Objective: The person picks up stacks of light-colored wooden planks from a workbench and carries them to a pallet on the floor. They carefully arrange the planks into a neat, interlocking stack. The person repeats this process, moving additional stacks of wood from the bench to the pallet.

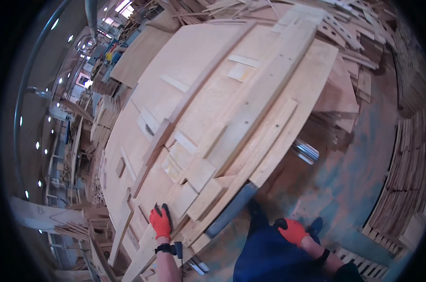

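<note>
My left hand [161, 224], in an orange glove with dark fingertips, reaches over the near end of a wide plywood-topped workbench [208, 127]. Its thumb and fingers are spread apart, close to a short pale board [182, 199] among several wood strips, and I see nothing held in it. A dark tool-like piece [178, 249] sits beside the left wrist; its kind is unclear. Off the bench, in front of my dark blue clothing, my right hand [293, 231] in a matching glove has its fingers curled. Whatever may be inside that curl is hidden.
A long thick beam [269, 89] and a narrower strip [194, 91] run along the bench. Stacked wood panels [401, 174] stand to the right, with a slatted pallet [361, 263] below. Offcuts [354, 37] pile up at the far end. A metal cylinder [307, 152] shows beneath the bench edge.
</note>
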Demonstrator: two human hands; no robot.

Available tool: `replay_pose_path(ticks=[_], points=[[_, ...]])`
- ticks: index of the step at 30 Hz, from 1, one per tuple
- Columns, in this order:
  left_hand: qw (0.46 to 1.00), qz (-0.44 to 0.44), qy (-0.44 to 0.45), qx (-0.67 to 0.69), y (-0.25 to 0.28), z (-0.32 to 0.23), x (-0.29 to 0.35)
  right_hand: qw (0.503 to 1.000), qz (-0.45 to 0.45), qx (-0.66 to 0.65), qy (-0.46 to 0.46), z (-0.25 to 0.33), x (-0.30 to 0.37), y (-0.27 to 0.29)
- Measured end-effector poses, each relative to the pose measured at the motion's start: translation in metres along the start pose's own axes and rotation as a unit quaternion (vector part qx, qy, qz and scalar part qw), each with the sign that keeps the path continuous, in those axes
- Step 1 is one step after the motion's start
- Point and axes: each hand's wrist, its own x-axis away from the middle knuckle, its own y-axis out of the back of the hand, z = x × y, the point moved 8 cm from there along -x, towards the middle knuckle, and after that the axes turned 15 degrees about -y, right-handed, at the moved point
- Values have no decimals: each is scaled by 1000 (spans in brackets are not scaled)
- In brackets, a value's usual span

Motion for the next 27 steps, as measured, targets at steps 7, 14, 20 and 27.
replay_pose_path(ticks=[7,14,20,27], points=[[990,-1,-18,138,-21,-32,24,972,-130,-128,-148,-251,-53,41],[923,-112,161,331,-3,63,79,942,-124,-94,-298,-474,-29,-80],[894,51,302,326,37,98,136,970,-89,-41,-223,-493,0,-143],[897,35,302,321,27,112,134,980,-34,37,-191,-438,-39,-99]])
